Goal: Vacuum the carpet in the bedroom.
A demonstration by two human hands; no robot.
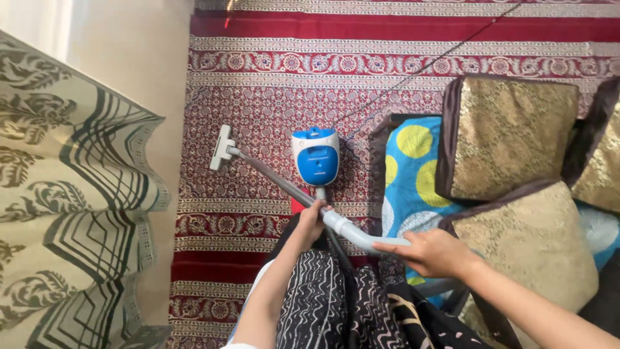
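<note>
My left hand [311, 220] grips the grey wand [271, 174] of a vacuum cleaner near its upper end. My right hand [434, 252] holds the curved pale grey handle [361, 236] of the same wand, just right of the left hand. The wand slants up and left to a white floor nozzle [222, 147] resting on the red patterned carpet [271, 97]. The white and blue vacuum body [316, 156] stands on the carpet just above my left hand.
A patterned beige curtain [71, 194] hangs at the left beside a bare strip of floor. Gold cushions [510, 136] with brown edges lie on a blue spotted cover [413, 174] at the right. A thin dark cord [426, 64] runs diagonally across the carpet.
</note>
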